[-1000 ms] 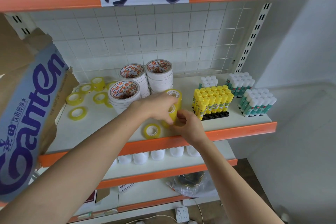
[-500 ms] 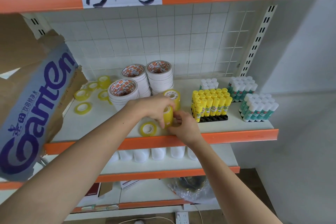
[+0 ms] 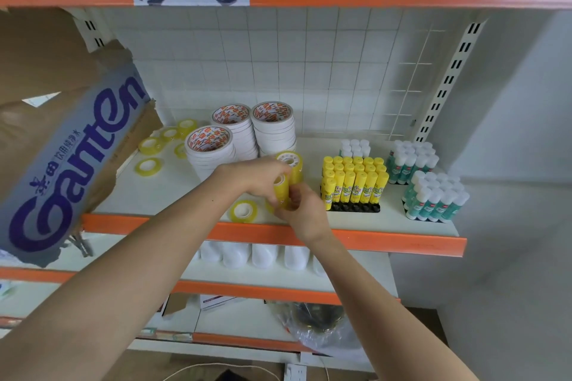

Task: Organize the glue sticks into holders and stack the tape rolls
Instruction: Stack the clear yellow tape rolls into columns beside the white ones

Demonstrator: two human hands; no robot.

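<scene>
Both your hands, left hand [image 3: 263, 178] and right hand [image 3: 305, 213], are still gripping the yellow tape rolls [image 3: 283, 192] at the shelf [image 3: 387, 226] front, now turned upright for stacking.

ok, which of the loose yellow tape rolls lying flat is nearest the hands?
The yellow roll at the shelf's front edge, just left of the hands, lying flat. The other loose rolls lie far back-left by the cardboard box.
</scene>
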